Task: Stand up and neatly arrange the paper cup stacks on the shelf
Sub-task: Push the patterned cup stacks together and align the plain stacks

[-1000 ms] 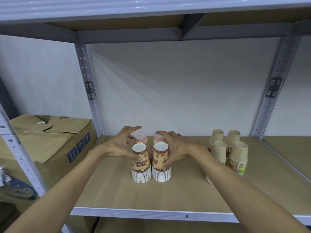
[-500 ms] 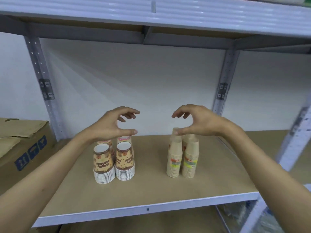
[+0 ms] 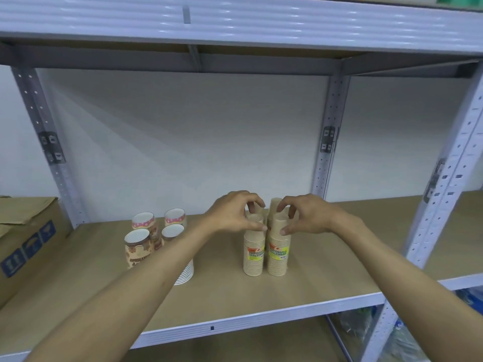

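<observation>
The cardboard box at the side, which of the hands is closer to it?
Left. The left hand is over the plain brown cup stacks, on the side facing the cardboard box. The right hand is on their far side.

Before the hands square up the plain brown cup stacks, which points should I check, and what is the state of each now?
1. Both front brown stacks upright: ok.
2. Left hand at the top of the left stack: ok.
3. Right hand at the top of the right stack: ok.
4. Rear brown stacks straight: cannot tell, hands hide them.
5. Patterned stacks standing apart at the left: ok.
6. Free shelf board around the stacks: ok.
</observation>
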